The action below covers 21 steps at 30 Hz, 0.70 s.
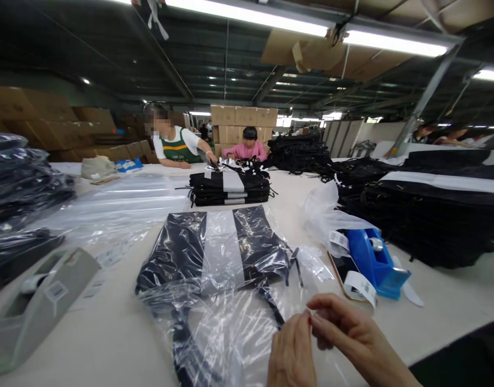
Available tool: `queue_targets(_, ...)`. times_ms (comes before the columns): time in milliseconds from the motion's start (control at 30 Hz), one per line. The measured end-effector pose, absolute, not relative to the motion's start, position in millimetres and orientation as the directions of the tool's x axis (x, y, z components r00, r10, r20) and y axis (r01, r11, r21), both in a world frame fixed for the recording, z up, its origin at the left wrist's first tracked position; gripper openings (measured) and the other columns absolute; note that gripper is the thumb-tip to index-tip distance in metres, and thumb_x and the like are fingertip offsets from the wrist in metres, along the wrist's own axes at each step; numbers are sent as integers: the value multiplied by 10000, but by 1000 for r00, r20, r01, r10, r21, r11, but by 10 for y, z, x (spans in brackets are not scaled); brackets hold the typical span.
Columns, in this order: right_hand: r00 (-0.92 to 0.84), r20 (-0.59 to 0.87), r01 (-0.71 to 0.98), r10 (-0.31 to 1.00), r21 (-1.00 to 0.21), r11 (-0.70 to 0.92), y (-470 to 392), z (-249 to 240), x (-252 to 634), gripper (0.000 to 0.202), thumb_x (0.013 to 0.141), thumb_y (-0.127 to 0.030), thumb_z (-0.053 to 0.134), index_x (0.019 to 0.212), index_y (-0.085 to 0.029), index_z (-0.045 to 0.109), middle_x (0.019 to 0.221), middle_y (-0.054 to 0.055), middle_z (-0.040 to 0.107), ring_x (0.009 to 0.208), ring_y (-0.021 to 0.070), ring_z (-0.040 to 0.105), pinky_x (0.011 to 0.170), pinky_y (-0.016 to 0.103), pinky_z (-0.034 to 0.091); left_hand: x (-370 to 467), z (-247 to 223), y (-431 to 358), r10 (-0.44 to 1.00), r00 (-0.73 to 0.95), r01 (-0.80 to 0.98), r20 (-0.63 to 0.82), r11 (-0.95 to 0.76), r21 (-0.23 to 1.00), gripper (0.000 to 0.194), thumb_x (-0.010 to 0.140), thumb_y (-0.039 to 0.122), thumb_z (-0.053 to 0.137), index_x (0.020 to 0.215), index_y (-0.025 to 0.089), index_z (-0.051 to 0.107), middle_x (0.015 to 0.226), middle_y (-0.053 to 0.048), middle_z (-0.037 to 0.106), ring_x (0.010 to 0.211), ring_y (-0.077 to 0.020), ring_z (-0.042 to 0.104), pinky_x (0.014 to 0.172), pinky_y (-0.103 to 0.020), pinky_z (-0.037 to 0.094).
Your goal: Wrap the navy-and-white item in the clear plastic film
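A dark folded bag wrapped in clear plastic (182, 242) lies on the pale table, a white paper band (222, 250) around its middle and its dark straps stretching toward me. At the lower right of the plastic, my left hand (293, 352) is closed, its fingertips pressed together at the plastic's edge. My right hand (347, 333) meets it from the right, thumb and fingers in a pinch beside the left fingertips. What lies between the fingers is too small to make out. A blue tape dispenser (376, 263) stands beyond my right hand, with a barcode label strip (359, 287) before it.
A grey dispenser (41, 306) is at the left, near plastic-wrapped stacks (21, 177). Flat clear bags (121, 196) lie left of centre. Banded black items (230, 188) sit ahead, black piles (424, 215) at right. Two people (182, 145) work across the table.
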State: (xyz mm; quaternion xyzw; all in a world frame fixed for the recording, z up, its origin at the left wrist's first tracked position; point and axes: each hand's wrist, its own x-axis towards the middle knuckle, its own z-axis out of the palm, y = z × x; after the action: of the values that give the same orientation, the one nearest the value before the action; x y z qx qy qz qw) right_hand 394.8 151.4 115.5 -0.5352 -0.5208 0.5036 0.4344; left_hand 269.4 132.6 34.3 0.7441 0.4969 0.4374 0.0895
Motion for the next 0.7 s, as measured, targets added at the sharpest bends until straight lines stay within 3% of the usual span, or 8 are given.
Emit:
queue_targets(133,-303,-53,214,951,-977,14,1858,1262,3693,330,788,-505,568,790,-175,566,611,-24,549,568,110,504,539,228,419,2610,634,1575,926,51,527,375,-344,777,336,667,94,494,991,150,562,900,-89,655,850,-227,634,722,-324,524)
queue_targets(233,-363,-8,338,932,-933,124,1990,1290,3605,349,816,-517,516,764,-175,568,641,-5,566,607,128,525,557,238,422,2454,707,1761,971,20,462,238,-220,859,238,758,156,386,900,180,575,810,-66,664,762,-213,637,672,-324,473)
queue_targets(333,-334,48,406,941,-894,190,2064,1251,3658,352,853,-506,432,839,-194,595,690,16,598,664,159,560,611,271,452,2327,686,1851,993,66,480,94,-114,870,256,824,261,320,735,193,550,673,-42,619,638,-189,591,598,-293,401)
queue_targets(433,-289,153,484,945,-829,281,2170,1111,3809,285,776,-417,530,969,-226,620,1023,76,633,981,239,564,845,365,451,2257,637,1872,998,66,457,-11,-20,889,225,793,278,349,603,204,445,564,-1,509,560,-155,510,553,-262,338)
queue_targets(500,-341,148,538,928,-779,322,2273,978,3905,376,698,-357,596,1054,-241,620,1228,87,560,1169,283,464,993,433,355,2231,598,1879,997,64,377,-49,21,926,216,783,291,362,596,205,426,551,14,481,549,-139,488,549,-249,327)
queue_targets(533,-366,123,557,922,-765,324,2330,910,3941,416,678,-346,607,1080,-240,615,1239,91,558,1186,294,452,1014,457,330,2216,579,1884,996,62,345,-57,32,938,217,781,299,366,596,205,428,550,18,479,547,-135,483,549,-244,326)
queue_targets(600,-391,91,604,916,-726,330,2440,799,3980,387,671,-344,611,1039,-226,635,1117,94,628,1096,297,516,981,473,355,2173,549,1903,998,45,313,-54,37,949,225,781,315,367,599,203,441,554,19,487,549,-129,478,552,-239,327)
queue_targets(700,-429,92,645,898,-665,377,2548,746,3953,193,698,-395,624,756,-215,659,821,58,667,852,252,583,857,425,419,2061,562,1945,998,64,348,-17,-6,938,259,776,337,368,570,200,444,549,19,482,557,-128,463,564,-242,323)
